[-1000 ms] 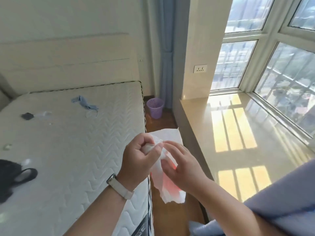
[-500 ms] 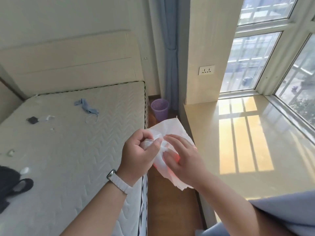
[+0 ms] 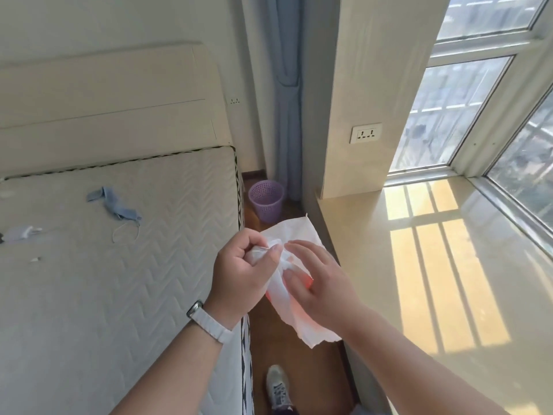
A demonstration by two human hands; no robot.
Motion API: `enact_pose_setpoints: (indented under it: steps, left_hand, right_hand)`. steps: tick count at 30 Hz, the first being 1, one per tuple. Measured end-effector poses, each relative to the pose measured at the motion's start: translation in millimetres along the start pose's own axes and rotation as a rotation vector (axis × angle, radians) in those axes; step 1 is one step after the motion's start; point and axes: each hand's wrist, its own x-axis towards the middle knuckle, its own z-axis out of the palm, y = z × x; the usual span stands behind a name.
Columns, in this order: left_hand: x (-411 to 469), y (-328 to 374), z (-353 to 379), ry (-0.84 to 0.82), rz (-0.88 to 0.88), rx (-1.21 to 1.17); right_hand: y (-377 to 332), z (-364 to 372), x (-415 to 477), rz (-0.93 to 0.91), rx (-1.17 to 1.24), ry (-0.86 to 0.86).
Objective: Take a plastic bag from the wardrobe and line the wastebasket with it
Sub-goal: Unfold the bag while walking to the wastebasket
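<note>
Between mattress (image 3: 119, 280) and sill (image 3: 389, 280), left hand (image 3: 242, 272) clutches the bunched plastic bag (image 3: 299, 235) in curled fingers, right hand (image 3: 318, 284) pinches it thumb-to-fingers, purple wastebasket (image 3: 266, 202) standing far beyond.

Plastic bag (image 3: 294, 232) one; wastebasket (image 3: 266, 201) one; shoe (image 3: 278, 387) one; watch (image 3: 208, 322) one.

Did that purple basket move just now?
No. The basket still stands between the bed corner and the curtain; only the camera shifted.

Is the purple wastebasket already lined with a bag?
No, the wastebasket stands unlined beside the curtain, while the left hand and right hand hold the plastic bag.
</note>
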Motion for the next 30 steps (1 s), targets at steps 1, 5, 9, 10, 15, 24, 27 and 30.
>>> enact_pose_setpoints:
  steps: [1, 5, 9, 10, 15, 24, 27, 30]
  left_hand:
    - [17, -10, -2, -0.004, -0.002, -0.004]
    - [82, -46, -16, -0.028, 0.000, -0.017]
    - [137, -71, -29, -0.050, 0.010, -0.023]
    - [148, -76, -32, -0.054, 0.010, -0.019]
    - [193, -101, -46, -0.013, 0.008, -0.030]
    - [275, -153, -52, 0.062, -0.070, -0.032]
    - [310, -170, -44, 0.062, -0.091, 0.000]
    - [353, -191, -31, 0.076, -0.127, 0.020]
  right_hand:
    - [2, 7, 16, 0.006, -0.007, -0.008]
    - [11, 35, 81, -0.024, -0.035, -0.034]
    - [16, 57, 142, -0.073, -0.055, -0.043]
    - [17, 62, 153, -0.086, -0.055, -0.042]
    - [25, 80, 206, -0.092, -0.035, -0.085]
    - [60, 120, 294, -0.183, 0.034, -0.106]
    - [84, 130, 330, -0.191, 0.065, -0.143]
    - [112, 136, 372, -0.204, 0.122, -0.181]
